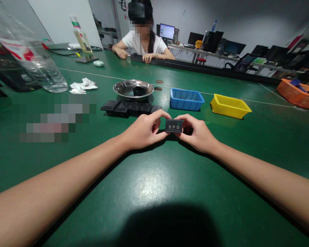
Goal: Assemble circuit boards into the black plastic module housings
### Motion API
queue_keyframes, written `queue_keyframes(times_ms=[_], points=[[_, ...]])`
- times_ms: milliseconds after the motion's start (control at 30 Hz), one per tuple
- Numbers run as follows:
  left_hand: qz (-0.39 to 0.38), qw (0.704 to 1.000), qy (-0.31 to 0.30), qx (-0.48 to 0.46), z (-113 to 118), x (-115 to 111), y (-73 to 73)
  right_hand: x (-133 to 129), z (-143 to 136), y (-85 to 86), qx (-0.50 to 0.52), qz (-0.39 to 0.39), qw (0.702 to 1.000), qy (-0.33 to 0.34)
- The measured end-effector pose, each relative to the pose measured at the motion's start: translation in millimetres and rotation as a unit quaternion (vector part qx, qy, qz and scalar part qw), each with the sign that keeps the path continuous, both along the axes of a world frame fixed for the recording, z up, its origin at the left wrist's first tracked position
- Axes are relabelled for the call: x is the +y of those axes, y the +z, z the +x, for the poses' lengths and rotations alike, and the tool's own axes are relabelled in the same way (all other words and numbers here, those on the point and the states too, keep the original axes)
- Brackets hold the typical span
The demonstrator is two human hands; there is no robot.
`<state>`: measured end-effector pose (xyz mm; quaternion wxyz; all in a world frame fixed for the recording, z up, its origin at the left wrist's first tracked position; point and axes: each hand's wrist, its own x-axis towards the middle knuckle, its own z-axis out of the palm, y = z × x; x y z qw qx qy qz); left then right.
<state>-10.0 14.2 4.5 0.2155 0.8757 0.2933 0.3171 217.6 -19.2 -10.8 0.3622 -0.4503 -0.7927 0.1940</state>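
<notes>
A small black box (173,126) with the letters SPD and a green dot faces me, held just over the green table (149,178). My left hand (146,130) pinches its left end between thumb and fingers. On its right end, my right hand (195,132) has the same kind of pinch. Behind my left hand lies a row of several black boxes (130,108). A round metal dish (118,90) beyond them holds one black piece (139,91).
Blue bin (186,99) and yellow bin (230,106) stand beyond my right hand; an orange basket (296,95) is far right. Bottles (38,58) and crumpled tissue (82,85) are at left. Across the table, a person (144,44) sits behind a long black bar (195,66).
</notes>
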Motion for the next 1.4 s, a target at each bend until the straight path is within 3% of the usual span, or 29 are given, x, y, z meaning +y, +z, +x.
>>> queue_keyframes(times_ms=[1400], points=[[-0.011, 1.000, -0.002, 0.001, 0.2, 0.8, -0.4, -0.1, -0.2, -0.1, 0.003, 0.008, 1.000, 0.002]])
